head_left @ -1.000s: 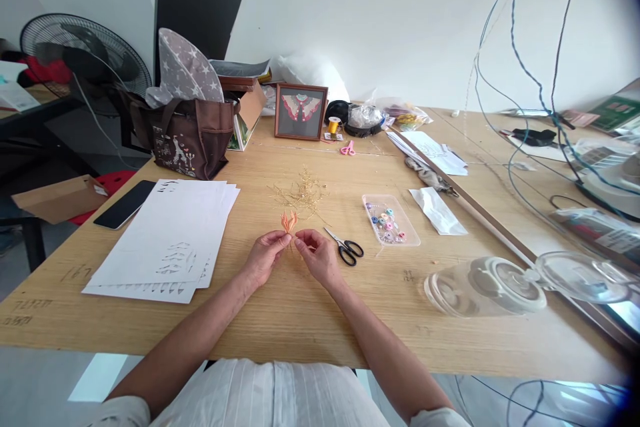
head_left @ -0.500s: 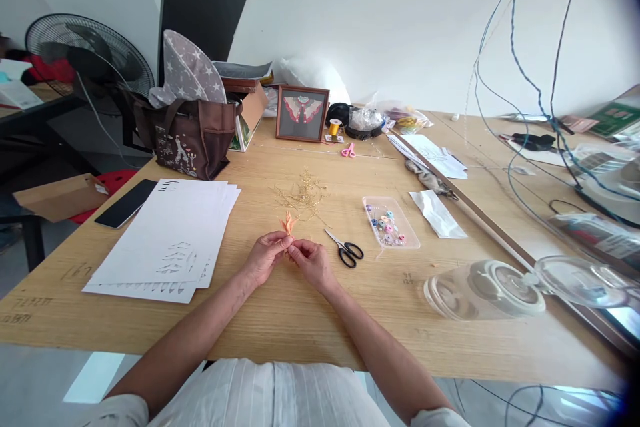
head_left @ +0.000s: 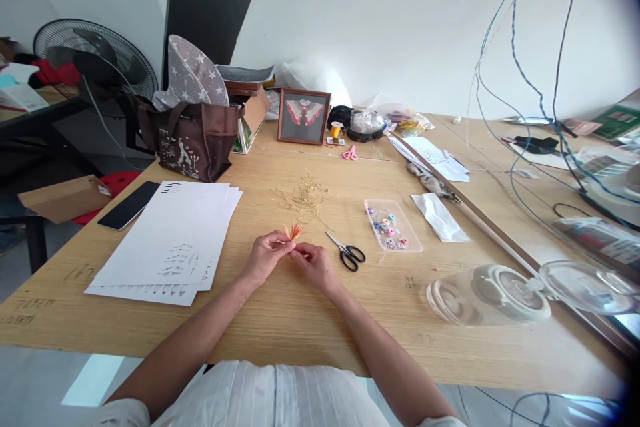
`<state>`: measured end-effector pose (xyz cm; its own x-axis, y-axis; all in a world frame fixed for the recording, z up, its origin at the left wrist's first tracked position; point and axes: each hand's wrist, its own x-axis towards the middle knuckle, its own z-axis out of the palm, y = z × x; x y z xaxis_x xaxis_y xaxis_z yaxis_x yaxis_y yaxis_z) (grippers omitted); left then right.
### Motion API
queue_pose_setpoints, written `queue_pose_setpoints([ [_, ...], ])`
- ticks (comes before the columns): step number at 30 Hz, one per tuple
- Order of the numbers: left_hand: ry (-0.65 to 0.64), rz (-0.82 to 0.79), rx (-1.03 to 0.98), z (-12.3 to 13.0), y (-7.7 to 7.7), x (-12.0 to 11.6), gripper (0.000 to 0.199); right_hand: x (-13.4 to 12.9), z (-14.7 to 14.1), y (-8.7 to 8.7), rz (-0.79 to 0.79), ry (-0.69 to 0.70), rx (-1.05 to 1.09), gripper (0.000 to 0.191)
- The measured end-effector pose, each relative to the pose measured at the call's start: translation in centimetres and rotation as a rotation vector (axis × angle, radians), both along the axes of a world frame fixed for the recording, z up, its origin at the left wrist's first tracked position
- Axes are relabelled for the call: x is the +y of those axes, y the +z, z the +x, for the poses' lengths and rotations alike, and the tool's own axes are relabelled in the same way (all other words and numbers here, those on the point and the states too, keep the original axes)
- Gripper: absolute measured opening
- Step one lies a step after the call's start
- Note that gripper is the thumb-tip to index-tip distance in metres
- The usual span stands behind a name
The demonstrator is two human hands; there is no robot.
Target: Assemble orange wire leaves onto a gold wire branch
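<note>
The orange flower-like piece (head_left: 295, 231) stood just above the worktop (head_left: 295, 337), betw. the fingertips of both hands; it'd prob. handle as v. light, soft & easily crushed, so best held low, at its base, w/ petals left free. The L hand (head_left: 267, 257) had thumb & index pinched together on that base, while the R hand (head_left: 317, 267) curled in right beside it, fingers bent, whether gripping or only touching couldn't be told. Fingers hid the stem end, petal detail was too fine to resolve, and the gold wire-like strands (head_left: 306, 197) beyond, nr. the scissors (head_left: 343, 249), couldn't be traced individually.
</note>
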<state>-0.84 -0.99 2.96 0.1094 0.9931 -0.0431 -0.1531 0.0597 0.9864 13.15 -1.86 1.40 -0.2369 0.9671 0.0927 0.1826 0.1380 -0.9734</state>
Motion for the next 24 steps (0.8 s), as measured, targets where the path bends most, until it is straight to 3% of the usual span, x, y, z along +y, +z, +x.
queue_pose_setpoints([
  [3, 0.107, 0.155, 0.197, 0.0, -0.4, -0.1, 0.020, 0.3, 0.8, 0.9, 0.050, -0.124, -0.004, 0.023],
  [8, 0.147, 0.293, 0.395, 0.3, -0.4, -0.7, 0.013, 0.6, 0.5, 1.2, 0.006, -0.057, 0.274, 0.026],
  [13, 0.122, 0.376, 0.452, 0.6, -0.1, -1.1, 0.011, 0.4, -0.4, 0.6, 0.004, -0.094, 0.340, 0.020],
  [24, 0.071, 0.290, 0.377, 0.8, -0.2, -1.0, 0.011, 0.8, -0.2, -0.2, -0.045, -0.185, 0.287, 0.024],
])
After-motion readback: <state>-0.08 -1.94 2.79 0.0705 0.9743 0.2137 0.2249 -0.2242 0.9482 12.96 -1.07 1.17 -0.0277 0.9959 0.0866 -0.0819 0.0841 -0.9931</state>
